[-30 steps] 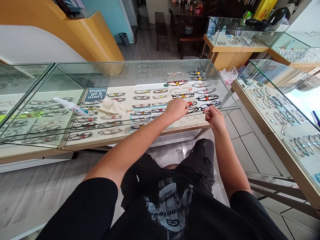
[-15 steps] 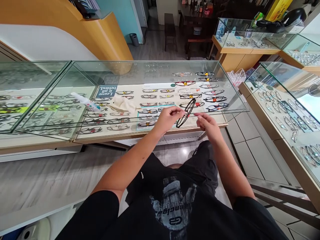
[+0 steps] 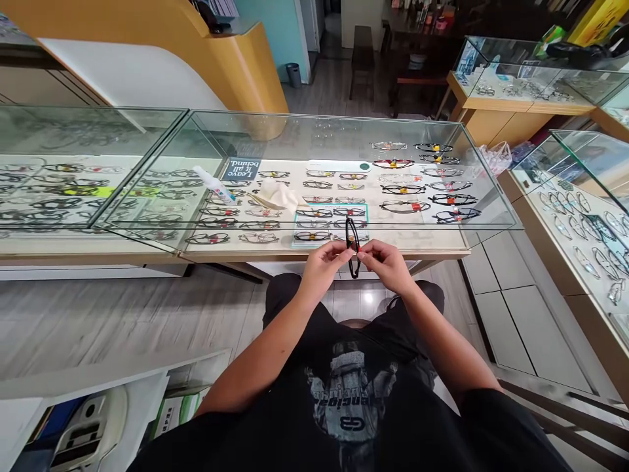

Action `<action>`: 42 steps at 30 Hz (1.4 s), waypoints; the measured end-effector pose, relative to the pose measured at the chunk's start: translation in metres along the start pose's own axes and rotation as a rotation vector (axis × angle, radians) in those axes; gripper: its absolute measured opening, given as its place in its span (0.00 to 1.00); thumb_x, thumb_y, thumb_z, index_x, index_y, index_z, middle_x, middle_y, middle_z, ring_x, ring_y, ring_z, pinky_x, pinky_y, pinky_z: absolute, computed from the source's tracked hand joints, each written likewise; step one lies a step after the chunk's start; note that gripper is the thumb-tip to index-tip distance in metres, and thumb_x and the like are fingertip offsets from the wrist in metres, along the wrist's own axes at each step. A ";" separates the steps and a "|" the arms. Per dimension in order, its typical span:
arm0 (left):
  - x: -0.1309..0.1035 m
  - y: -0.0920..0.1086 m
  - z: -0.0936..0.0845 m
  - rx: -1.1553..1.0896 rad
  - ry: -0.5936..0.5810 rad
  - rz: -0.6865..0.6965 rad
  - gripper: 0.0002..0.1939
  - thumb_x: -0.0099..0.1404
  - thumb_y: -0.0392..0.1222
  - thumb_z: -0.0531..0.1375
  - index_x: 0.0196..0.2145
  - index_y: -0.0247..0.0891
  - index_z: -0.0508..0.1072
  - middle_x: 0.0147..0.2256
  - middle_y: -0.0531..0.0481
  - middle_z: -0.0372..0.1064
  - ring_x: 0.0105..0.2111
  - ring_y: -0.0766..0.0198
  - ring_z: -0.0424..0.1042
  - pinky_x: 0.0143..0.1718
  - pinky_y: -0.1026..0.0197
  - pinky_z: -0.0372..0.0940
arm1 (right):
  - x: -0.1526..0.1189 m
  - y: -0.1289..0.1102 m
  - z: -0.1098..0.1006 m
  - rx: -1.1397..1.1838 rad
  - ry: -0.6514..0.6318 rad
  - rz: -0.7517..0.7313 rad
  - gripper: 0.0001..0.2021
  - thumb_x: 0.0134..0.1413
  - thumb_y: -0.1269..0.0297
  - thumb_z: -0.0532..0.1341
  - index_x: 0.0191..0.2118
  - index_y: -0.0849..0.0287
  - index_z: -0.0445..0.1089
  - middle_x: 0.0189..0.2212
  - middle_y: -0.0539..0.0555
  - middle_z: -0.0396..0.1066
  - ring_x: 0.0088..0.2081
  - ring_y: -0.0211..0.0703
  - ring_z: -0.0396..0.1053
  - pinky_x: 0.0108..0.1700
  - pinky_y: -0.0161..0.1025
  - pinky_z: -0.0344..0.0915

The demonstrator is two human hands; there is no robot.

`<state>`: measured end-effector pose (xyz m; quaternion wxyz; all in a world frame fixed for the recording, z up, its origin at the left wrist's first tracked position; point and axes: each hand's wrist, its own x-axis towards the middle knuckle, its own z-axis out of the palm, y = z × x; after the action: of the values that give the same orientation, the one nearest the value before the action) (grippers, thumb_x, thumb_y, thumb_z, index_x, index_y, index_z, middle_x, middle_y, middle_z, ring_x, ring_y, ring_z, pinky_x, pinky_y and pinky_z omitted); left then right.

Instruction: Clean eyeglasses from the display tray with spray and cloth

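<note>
Between my hands a pair of black-framed eyeglasses point(image 3: 352, 229) stands on end, with a small red spot on its right side. My left hand point(image 3: 322, 265) pinches the frame from the left. From the right, my right hand point(image 3: 390, 267) has thumb and forefinger closed on the frame at the red spot. Both hands are in front of the near edge of the glass display case point(image 3: 275, 254). More eyeglasses point(image 3: 405, 207) lie in rows in the case beyond them.
A white bottle point(image 3: 214, 185) and a cream cloth point(image 3: 279, 196) lie on the case's glass top, left of my hands. A second display case point(image 3: 580, 226) stands at the right. Lower left is a white shelf point(image 3: 122, 377) holding a pale device point(image 3: 91, 429).
Both hands have moved down and closer to me with the eyeglasses, which now stand more upright. My right hand, apart from them before, has taken hold. The view has shifted left.
</note>
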<state>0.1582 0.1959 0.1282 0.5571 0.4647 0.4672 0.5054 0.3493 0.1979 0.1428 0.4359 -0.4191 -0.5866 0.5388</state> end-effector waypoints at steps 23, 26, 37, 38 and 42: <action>-0.002 -0.003 -0.032 0.154 -0.032 0.020 0.19 0.63 0.60 0.71 0.37 0.41 0.81 0.40 0.45 0.82 0.42 0.55 0.79 0.48 0.55 0.71 | -0.020 -0.025 -0.030 -0.650 0.629 -0.496 0.05 0.65 0.61 0.66 0.44 0.53 0.75 0.42 0.57 0.74 0.43 0.51 0.70 0.44 0.48 0.67; -0.004 -0.001 -0.023 0.166 -0.004 0.041 0.18 0.64 0.59 0.71 0.37 0.41 0.81 0.39 0.46 0.81 0.43 0.55 0.78 0.49 0.56 0.70 | -0.029 -0.019 -0.004 -0.551 0.500 -0.382 0.04 0.67 0.60 0.65 0.43 0.52 0.74 0.32 0.51 0.73 0.32 0.44 0.67 0.37 0.44 0.65; -0.012 0.002 -0.006 0.184 -0.034 0.087 0.16 0.65 0.56 0.71 0.35 0.41 0.80 0.35 0.50 0.78 0.39 0.58 0.75 0.47 0.57 0.69 | -0.002 0.002 0.032 0.045 0.272 -0.037 0.19 0.58 0.57 0.69 0.54 0.53 0.71 0.36 0.50 0.73 0.29 0.38 0.64 0.30 0.39 0.61; -0.012 0.001 -0.005 0.175 -0.030 0.085 0.15 0.65 0.56 0.71 0.35 0.41 0.80 0.35 0.50 0.78 0.39 0.59 0.75 0.47 0.57 0.69 | -0.001 0.001 0.032 0.051 0.272 -0.038 0.21 0.57 0.58 0.68 0.55 0.53 0.70 0.35 0.49 0.72 0.29 0.38 0.64 0.30 0.38 0.61; -0.014 -0.003 -0.003 0.130 0.033 0.074 0.16 0.65 0.57 0.70 0.36 0.41 0.81 0.36 0.50 0.78 0.39 0.59 0.75 0.45 0.57 0.68 | 0.001 -0.002 0.030 0.066 0.294 -0.043 0.25 0.55 0.63 0.67 0.59 0.53 0.67 0.33 0.48 0.69 0.30 0.39 0.64 0.31 0.38 0.61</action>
<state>0.1547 0.1820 0.1259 0.4989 0.5084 0.4907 0.5018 0.3201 0.1904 0.1440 0.5421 -0.4663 -0.5074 0.4809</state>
